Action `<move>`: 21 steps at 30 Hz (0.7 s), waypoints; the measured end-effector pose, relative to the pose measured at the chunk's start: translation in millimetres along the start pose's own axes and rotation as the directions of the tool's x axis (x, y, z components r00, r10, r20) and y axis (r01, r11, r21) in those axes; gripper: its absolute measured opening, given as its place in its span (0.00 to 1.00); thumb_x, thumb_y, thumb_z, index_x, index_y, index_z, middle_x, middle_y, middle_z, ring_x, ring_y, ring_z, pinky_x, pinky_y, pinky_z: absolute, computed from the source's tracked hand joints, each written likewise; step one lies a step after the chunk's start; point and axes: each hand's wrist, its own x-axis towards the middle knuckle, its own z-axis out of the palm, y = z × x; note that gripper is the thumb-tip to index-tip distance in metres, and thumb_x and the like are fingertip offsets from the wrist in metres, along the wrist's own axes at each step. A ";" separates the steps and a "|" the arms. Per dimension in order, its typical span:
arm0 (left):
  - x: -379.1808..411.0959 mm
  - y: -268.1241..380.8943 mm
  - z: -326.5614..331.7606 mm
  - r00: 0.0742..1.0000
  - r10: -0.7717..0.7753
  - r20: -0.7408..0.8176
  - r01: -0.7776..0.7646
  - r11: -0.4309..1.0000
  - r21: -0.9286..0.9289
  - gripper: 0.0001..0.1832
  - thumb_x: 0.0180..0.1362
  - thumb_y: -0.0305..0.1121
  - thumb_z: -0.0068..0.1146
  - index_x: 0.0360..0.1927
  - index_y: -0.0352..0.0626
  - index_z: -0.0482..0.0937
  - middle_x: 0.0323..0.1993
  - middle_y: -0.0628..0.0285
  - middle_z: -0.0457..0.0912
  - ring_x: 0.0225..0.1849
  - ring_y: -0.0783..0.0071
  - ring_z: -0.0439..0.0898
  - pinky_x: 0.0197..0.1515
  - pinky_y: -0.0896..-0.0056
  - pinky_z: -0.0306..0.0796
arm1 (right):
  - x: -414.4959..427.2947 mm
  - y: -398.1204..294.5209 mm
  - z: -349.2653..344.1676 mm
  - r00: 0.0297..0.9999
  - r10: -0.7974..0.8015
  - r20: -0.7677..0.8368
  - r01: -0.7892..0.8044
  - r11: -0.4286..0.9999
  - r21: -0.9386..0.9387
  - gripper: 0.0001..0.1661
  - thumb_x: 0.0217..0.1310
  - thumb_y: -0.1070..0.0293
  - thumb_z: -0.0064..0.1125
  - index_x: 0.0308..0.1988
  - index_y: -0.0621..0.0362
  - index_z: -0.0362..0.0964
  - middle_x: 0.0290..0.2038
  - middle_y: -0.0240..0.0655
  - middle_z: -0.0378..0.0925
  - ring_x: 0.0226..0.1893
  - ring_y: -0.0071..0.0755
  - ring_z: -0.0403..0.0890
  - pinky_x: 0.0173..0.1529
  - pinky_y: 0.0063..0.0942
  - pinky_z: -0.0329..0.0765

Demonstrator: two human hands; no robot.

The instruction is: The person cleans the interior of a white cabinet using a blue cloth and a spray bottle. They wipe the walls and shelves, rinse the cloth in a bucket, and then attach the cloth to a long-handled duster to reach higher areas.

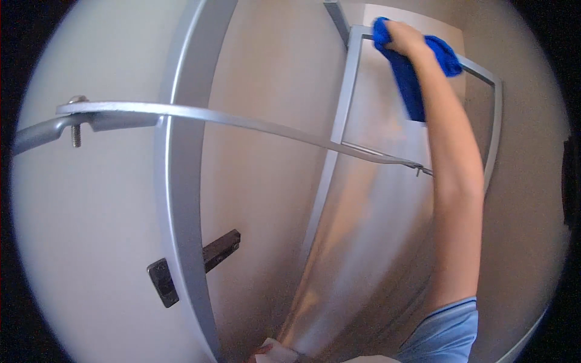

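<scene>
My right hand is raised to the top bar of a grey metal frame with a blue cloth in its grip. The cloth drapes over the bar and hangs down beside my forearm. At the bottom edge, a small reddish patch that may be my left hand shows against a white item. Too little of it is visible to tell its grip or what the white item is.
A flat metal bar crosses in front at mid-height, with a bolt projecting below its left end. A wide grey upright stands at left. Dark brackets stick out near it. Pale walls surround the frame.
</scene>
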 end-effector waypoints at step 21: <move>47.0 -85.6 -37.5 0.990 0.047 0.132 -0.026 0.988 -0.151 0.23 0.53 0.45 0.59 0.48 0.42 0.72 0.39 0.57 0.78 0.38 0.60 0.78 0.41 0.59 0.75 | -120.1 -46.1 2.3 0.896 -0.427 -0.117 0.376 0.593 0.712 0.21 0.38 0.82 0.47 0.38 0.61 0.75 0.34 0.50 0.78 0.38 0.50 0.79 0.47 0.34 0.73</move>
